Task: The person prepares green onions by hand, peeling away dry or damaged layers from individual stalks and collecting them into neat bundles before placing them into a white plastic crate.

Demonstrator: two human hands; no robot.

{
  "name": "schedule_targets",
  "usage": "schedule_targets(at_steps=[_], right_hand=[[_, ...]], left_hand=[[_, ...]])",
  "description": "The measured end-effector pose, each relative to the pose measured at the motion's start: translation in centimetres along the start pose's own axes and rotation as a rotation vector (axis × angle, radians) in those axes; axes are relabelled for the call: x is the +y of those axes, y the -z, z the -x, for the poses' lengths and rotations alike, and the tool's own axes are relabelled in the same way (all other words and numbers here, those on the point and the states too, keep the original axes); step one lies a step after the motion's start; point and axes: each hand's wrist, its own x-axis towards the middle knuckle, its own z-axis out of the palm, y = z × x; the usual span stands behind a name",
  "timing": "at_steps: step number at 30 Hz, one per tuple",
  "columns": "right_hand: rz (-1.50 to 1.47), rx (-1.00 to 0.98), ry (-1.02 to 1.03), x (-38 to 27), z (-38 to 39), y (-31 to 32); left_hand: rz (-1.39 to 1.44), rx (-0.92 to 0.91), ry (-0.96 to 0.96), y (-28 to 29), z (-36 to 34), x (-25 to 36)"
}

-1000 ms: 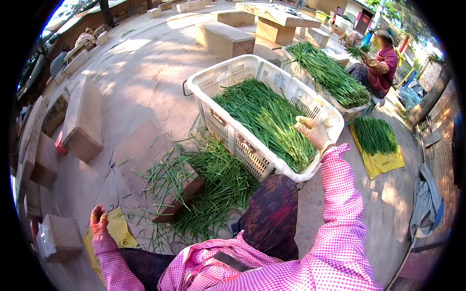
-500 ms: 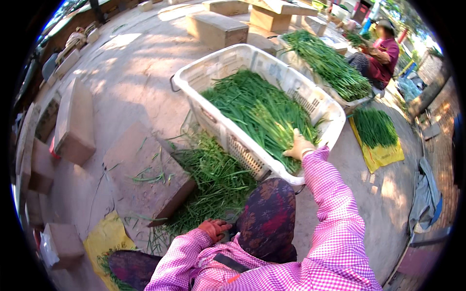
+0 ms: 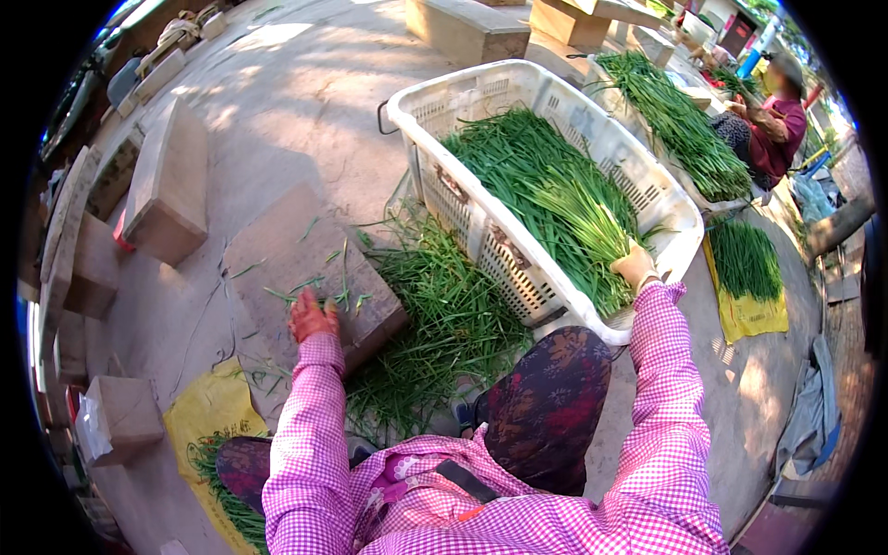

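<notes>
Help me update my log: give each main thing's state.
White plastic crate: open, partly filled
Crate's chives: roughly aligned
Ground heap: loose, tangled
Brown slab: littered on top
Right yellow sack: flat, partly covered
Left hand: fingers spread, over slab
Right hand: at crate's chives, grip unclear

The single fisheye view looks down and forward from the wearer's head; pink-and-white checked cloth sleeves [image 3: 310,435] enter close at five and seven o'clock. A white rectangular plastic crate [image 3: 476,231] stands farther off, toward two o'clock.
</notes>
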Motion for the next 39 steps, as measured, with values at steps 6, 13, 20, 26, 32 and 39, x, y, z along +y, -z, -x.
schedule_targets(at_steps=[6, 13, 20, 26, 32, 39], right_hand=[[-1.325, -0.317, -0.011, 2.5, 0.9, 1.8], [-1.604, -0.351, 0.062, 2.3, 2.6, 1.9], [-1.726, -0.368, 0.149, -1.9, 7.9, 3.4], [-1.741, -0.556, 0.363, -8.9, 16.0, 6.9], [-1.521, -0.920, 0.592, -15.9, 23.1, 0.9], [-0.419, -0.670, 0.827, -18.5, 24.7, -1.7]], left_hand=[[-0.026, -0.239, -0.621, 0.2, 9.4, 10.0], [1.134, -0.580, -0.531, 3.4, 10.2, 16.7], [1.157, -1.319, -0.659, 12.3, 13.8, 26.6], [1.563, -1.450, -0.752, 10.9, 14.5, 27.4], [2.165, -1.129, -0.673, 17.6, 15.1, 21.6], [2.096, -0.770, -0.429, 16.0, 13.5, 11.6]])
